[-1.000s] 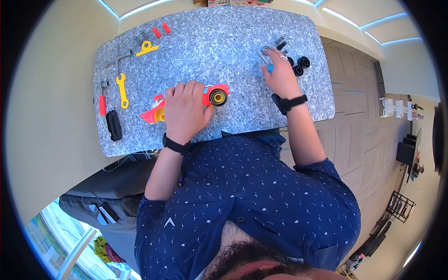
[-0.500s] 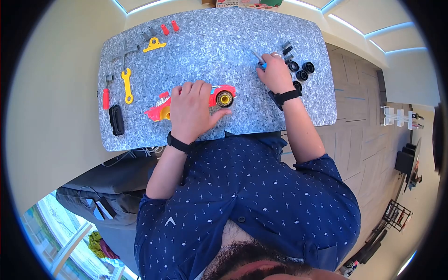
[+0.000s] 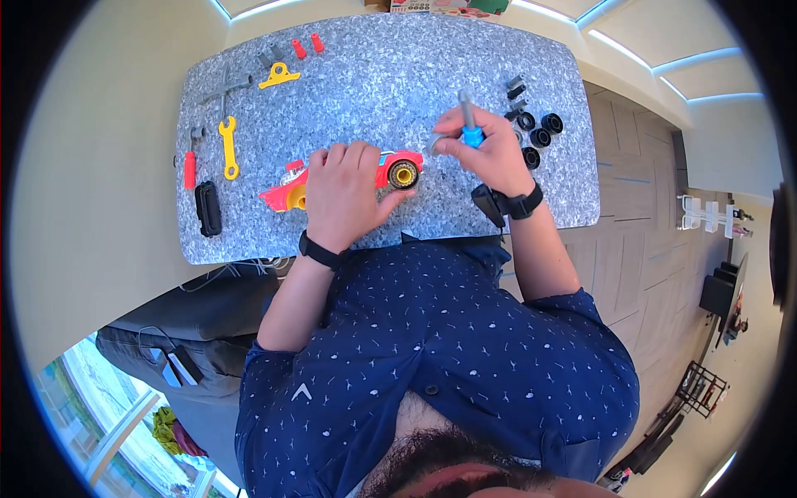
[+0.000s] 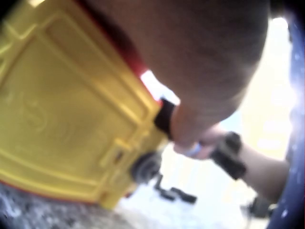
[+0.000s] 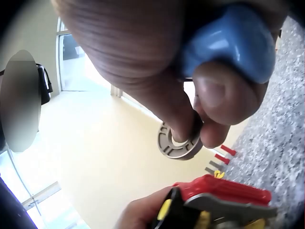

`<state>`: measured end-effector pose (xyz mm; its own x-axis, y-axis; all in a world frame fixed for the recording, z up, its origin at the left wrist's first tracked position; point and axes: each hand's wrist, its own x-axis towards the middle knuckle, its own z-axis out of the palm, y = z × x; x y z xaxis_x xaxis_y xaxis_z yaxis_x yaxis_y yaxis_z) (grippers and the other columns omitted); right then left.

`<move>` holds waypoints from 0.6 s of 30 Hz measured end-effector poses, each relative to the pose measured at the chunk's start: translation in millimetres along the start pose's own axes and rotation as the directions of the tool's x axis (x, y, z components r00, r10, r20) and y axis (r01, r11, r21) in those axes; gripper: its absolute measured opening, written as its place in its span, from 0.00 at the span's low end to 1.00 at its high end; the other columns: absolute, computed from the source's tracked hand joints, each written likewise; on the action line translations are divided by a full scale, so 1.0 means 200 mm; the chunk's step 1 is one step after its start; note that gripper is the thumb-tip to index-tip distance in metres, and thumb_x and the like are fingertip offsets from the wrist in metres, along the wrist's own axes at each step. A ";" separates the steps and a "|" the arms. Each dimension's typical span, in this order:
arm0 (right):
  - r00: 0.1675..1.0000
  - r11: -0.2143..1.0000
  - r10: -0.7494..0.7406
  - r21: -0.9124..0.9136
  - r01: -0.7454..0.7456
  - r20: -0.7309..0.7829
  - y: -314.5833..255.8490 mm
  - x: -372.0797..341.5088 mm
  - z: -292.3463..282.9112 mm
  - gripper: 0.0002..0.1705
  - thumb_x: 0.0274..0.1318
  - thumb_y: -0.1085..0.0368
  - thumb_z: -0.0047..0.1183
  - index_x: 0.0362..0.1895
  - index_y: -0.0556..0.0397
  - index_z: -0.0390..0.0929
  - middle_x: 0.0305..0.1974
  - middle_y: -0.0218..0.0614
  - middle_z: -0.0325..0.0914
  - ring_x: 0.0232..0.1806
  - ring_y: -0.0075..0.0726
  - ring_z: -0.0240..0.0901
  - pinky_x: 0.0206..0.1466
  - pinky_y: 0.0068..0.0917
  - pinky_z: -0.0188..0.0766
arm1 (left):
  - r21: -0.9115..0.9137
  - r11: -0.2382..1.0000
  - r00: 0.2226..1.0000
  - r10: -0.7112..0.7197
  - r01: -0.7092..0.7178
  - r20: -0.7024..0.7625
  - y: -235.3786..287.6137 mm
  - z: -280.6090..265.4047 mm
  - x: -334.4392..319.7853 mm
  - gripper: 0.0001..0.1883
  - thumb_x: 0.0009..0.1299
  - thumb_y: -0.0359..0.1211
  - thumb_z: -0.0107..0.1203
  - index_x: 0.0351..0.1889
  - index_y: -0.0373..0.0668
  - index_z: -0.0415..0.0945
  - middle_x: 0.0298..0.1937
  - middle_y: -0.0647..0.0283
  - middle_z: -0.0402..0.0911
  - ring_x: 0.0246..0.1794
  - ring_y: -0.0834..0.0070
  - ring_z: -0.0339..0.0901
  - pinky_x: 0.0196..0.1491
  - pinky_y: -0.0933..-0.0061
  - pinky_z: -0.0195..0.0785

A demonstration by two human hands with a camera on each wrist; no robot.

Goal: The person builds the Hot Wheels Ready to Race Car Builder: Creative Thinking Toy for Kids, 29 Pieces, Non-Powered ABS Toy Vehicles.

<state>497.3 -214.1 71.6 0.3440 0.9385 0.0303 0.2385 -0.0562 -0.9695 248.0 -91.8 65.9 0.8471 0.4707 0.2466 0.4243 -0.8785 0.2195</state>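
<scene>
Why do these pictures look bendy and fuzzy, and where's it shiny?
Head view: lens bending bows the table, corners go black. Left wrist view: the yellow car underside is blurred, background washed out. Right wrist view: the blue handle has glints, the window glares.

Tabletop [image 3: 374, 83] layout, left to right

We have a loose part [image 3: 208, 209] front left, a handled tool [image 3: 190, 170] behind it, a wrench [image 3: 228, 149] right of that. Lug wrench [image 3: 222, 98] behind the wrench; bracket [image 3: 279, 77] to its right, pegs [image 3: 299, 49] behind the bracket. Toy car [image 3: 281, 197] near the front edge. Wheels [image 3: 540, 138] at right.
</scene>
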 end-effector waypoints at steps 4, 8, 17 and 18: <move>0.955 0.940 -0.270 -0.183 0.289 0.118 -0.10 -0.02 0.09 0.13 0.59 0.71 0.77 0.48 0.54 0.92 0.48 0.41 0.86 0.51 0.48 0.87 0.57 0.44 0.81 | -0.004 1.000 1.000 0.006 -0.006 0.004 0.00 0.00 0.01 0.35 0.67 0.64 0.75 0.55 0.45 0.83 0.50 0.63 0.84 0.53 0.60 0.80 0.56 0.55 0.65; 0.945 0.902 -0.257 -0.301 0.309 0.200 -0.13 -0.01 0.17 0.13 0.59 0.72 0.76 0.49 0.56 0.91 0.47 0.42 0.85 0.50 0.54 0.85 0.55 0.42 0.81 | -0.014 1.000 1.000 0.017 -0.018 -0.025 -0.01 0.01 0.00 0.35 0.67 0.64 0.74 0.55 0.45 0.83 0.50 0.63 0.83 0.53 0.60 0.80 0.55 0.55 0.65; 0.937 0.887 -0.299 -0.310 0.343 0.183 -0.05 -0.02 0.23 0.17 0.58 0.69 0.79 0.49 0.59 0.89 0.45 0.41 0.81 0.47 0.50 0.82 0.53 0.40 0.80 | -0.015 1.000 0.998 0.026 -0.027 -0.049 -0.02 0.01 0.01 0.31 0.66 0.62 0.75 0.49 0.45 0.83 0.45 0.64 0.82 0.50 0.63 0.80 0.55 0.54 0.65; 0.939 0.895 -0.288 -0.295 0.334 0.187 -0.04 -0.02 0.22 0.18 0.57 0.68 0.80 0.49 0.59 0.88 0.45 0.40 0.81 0.47 0.49 0.82 0.53 0.40 0.80 | -0.018 0.999 0.998 0.030 -0.031 -0.047 -0.02 0.01 0.01 0.31 0.66 0.61 0.75 0.49 0.45 0.84 0.45 0.64 0.83 0.50 0.62 0.80 0.55 0.54 0.65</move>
<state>454.1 -203.1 69.1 0.0847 0.9612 0.2627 0.5960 0.1624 -0.7864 248.1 -87.3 63.7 0.8435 0.4474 0.2971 0.3920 -0.8910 0.2291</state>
